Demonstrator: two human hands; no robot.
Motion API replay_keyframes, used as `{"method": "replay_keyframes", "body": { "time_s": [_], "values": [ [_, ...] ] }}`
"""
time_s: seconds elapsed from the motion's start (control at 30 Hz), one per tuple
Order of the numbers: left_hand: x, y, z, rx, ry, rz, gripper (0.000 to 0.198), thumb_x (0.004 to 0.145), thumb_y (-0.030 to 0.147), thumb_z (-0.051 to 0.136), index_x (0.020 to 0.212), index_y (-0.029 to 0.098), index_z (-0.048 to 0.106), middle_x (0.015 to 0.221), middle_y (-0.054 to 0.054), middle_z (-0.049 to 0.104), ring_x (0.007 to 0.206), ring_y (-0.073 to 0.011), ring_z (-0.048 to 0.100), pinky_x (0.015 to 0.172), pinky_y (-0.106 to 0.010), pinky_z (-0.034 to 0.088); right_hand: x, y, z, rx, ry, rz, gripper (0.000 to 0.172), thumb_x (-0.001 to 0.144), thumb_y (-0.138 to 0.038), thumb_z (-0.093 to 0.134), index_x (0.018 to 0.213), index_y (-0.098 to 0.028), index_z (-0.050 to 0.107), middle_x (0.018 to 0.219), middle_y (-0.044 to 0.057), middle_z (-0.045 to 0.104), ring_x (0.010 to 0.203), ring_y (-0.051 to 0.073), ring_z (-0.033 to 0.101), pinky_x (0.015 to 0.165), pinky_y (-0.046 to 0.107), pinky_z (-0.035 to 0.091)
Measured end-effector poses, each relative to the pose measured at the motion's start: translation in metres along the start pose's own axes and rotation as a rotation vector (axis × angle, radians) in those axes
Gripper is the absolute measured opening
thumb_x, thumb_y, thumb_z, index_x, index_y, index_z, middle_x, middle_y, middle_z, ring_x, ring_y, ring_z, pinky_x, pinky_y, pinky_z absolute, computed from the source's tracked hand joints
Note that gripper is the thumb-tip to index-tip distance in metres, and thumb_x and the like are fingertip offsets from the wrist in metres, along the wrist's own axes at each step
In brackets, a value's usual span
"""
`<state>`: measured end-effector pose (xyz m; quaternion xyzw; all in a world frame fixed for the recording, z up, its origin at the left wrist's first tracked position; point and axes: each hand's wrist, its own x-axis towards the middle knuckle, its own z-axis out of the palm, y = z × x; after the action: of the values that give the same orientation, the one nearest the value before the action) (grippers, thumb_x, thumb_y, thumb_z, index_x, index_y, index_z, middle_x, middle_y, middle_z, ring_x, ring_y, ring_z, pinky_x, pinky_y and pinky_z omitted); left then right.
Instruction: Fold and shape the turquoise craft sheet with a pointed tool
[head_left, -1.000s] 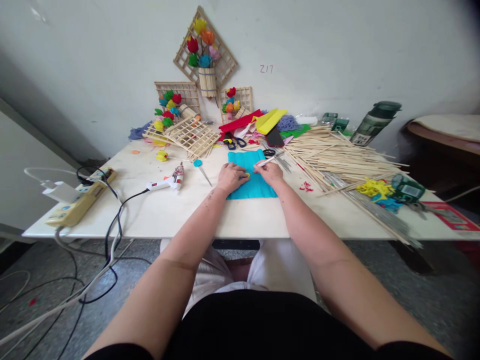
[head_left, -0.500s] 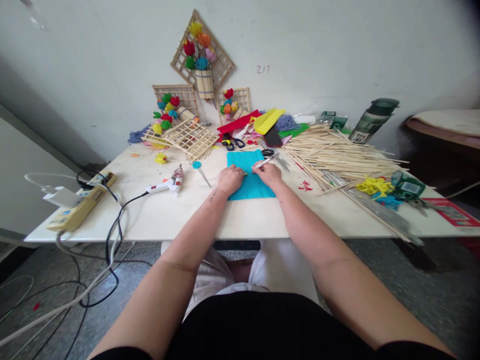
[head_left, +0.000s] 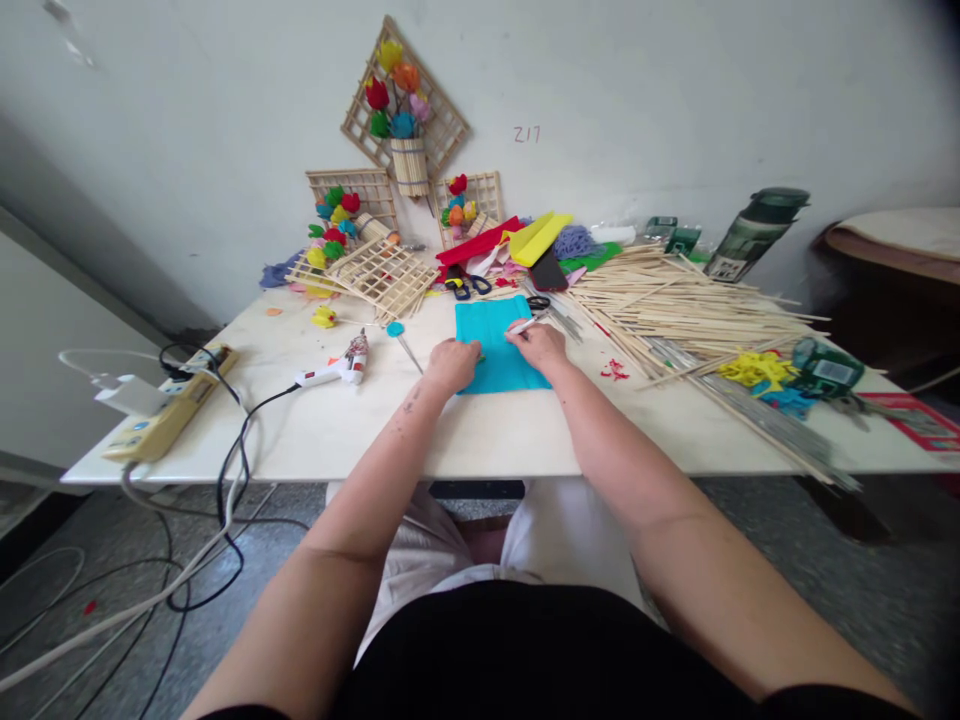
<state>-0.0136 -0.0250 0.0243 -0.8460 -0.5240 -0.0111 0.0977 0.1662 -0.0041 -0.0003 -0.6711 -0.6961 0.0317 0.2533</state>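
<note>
A turquoise sheet, possibly crepe paper (head_left: 499, 372), lies flat in front of me with faint crease lines across it. My left hand (head_left: 453, 366) rests on its left edge, fingers curled together. A tiny yellow-green bit shows at those fingertips, too small to name. Over the right part of the sheet, my right hand (head_left: 543, 348) is closed around a white pen (head_left: 520, 328), its tip pointing left. Black-handled scissors (head_left: 538, 302) lie just beyond the sheet's upper right corner. To the left is a turquoise round-headed stick (head_left: 395, 329).
A glue gun (head_left: 334, 372) lies left, its cord running to a power strip (head_left: 172, 405). Wooden sticks (head_left: 675, 300) spread over the right side. Bamboo lattices with flowers (head_left: 405, 120) stand at the back. A dark bottle (head_left: 754, 235) stands at back right.
My left hand has slid slightly left and down, toward the sheet's edge, uncovering more of it. The pen in my right hand is now tilted differently, with less of it showing.
</note>
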Motion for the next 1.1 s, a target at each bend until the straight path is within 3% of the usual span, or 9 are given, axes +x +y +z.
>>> {"method": "replay_keyframes", "body": {
  "time_s": [0.07, 0.2, 0.37, 0.43, 0.53, 0.67, 0.8, 1.0, 1.1],
  "values": [
    [0.000, 0.008, 0.001, 0.013, -0.019, -0.041, 0.027, 0.089, 0.019, 0.037, 0.105, 0.015, 0.057, 0.088, -0.013, 0.068, 0.089, -0.0251, 0.063, 0.073, -0.032, 0.046, 0.003, 0.002, 0.000, -0.010, 0.000, 0.001, 0.035, 0.084, -0.048, 0.043, 0.103, -0.030, 0.066, 0.099, 0.003, 0.070, 0.092, 0.021, 0.062, 0.073, 0.028, 0.043],
    [0.008, 0.022, 0.008, -0.025, 0.052, -0.041, 0.026, 0.089, 0.011, 0.032, 0.101, 0.011, 0.055, 0.090, -0.015, 0.067, 0.091, -0.0235, 0.063, 0.081, -0.033, 0.044, 0.008, 0.005, -0.003, -0.018, 0.034, 0.017, 0.034, 0.086, -0.044, 0.043, 0.109, -0.029, 0.065, 0.102, 0.005, 0.069, 0.093, 0.021, 0.061, 0.076, 0.028, 0.043],
    [0.017, 0.025, 0.018, -0.114, 0.103, -0.075, 0.024, 0.090, 0.013, 0.032, 0.101, 0.013, 0.053, 0.094, -0.016, 0.066, 0.094, -0.0245, 0.063, 0.073, -0.032, 0.046, 0.007, -0.009, -0.003, 0.166, 0.177, -0.064, 0.036, 0.087, -0.040, 0.043, 0.113, -0.025, 0.062, 0.102, 0.006, 0.068, 0.097, 0.020, 0.060, 0.084, 0.029, 0.043],
    [0.017, 0.018, 0.022, -0.186, 0.101, -0.105, 0.021, 0.089, 0.016, 0.036, 0.102, 0.014, 0.052, 0.095, -0.015, 0.067, 0.091, -0.0236, 0.064, 0.071, -0.030, 0.046, 0.007, -0.015, 0.005, 0.344, 0.131, -0.105, 0.035, 0.087, -0.037, 0.042, 0.113, -0.023, 0.061, 0.099, 0.005, 0.069, 0.092, 0.017, 0.062, 0.083, 0.028, 0.045],
    [0.016, -0.003, 0.026, -0.375, 0.166, -0.244, 0.022, 0.092, 0.025, 0.035, 0.103, 0.017, 0.052, 0.090, -0.012, 0.069, 0.085, -0.0220, 0.065, 0.071, -0.030, 0.047, 0.007, -0.018, 0.023, 0.562, -0.006, -0.025, 0.031, 0.085, -0.034, 0.045, 0.106, -0.020, 0.063, 0.086, 0.004, 0.071, 0.082, 0.015, 0.065, 0.078, 0.028, 0.049],
    [0.010, -0.032, 0.031, -0.570, 0.213, -0.186, 0.012, 0.088, 0.025, 0.046, 0.092, 0.018, 0.055, 0.093, -0.007, 0.070, 0.085, -0.0184, 0.064, 0.074, -0.028, 0.047, 0.009, -0.012, 0.039, 0.740, -0.062, 0.048, 0.027, 0.084, -0.029, 0.048, 0.105, -0.018, 0.060, 0.085, 0.004, 0.071, 0.079, 0.013, 0.067, 0.076, 0.028, 0.050],
    [0.008, -0.041, 0.032, -0.680, 0.264, -0.137, 0.012, 0.086, 0.025, 0.047, 0.089, 0.018, 0.056, 0.095, -0.007, 0.070, 0.086, -0.0171, 0.064, 0.076, -0.027, 0.048, 0.008, -0.011, 0.038, 0.675, -0.051, 0.024, 0.024, 0.083, -0.032, 0.050, 0.101, -0.022, 0.062, 0.084, 0.002, 0.072, 0.083, 0.015, 0.066, 0.079, 0.031, 0.051],
    [0.005, -0.031, 0.023, -0.684, 0.354, -0.090, 0.014, 0.086, 0.023, 0.046, 0.091, 0.018, 0.057, 0.091, -0.005, 0.071, 0.084, -0.0157, 0.065, 0.077, -0.026, 0.048, 0.004, -0.015, 0.031, 0.538, -0.050, 0.003, 0.024, 0.083, -0.036, 0.051, 0.100, -0.026, 0.064, 0.088, 0.000, 0.072, 0.089, 0.018, 0.065, 0.081, 0.033, 0.051],
    [0.003, -0.028, 0.020, -0.693, 0.283, 0.020, 0.014, 0.085, 0.021, 0.045, 0.093, 0.019, 0.057, 0.081, -0.002, 0.072, 0.078, -0.0145, 0.066, 0.076, -0.024, 0.048, 0.003, -0.015, 0.029, 0.492, -0.044, -0.005, 0.024, 0.083, -0.036, 0.050, 0.101, -0.028, 0.064, 0.088, -0.001, 0.072, 0.091, 0.019, 0.065, 0.081, 0.033, 0.050]
  ]
}}
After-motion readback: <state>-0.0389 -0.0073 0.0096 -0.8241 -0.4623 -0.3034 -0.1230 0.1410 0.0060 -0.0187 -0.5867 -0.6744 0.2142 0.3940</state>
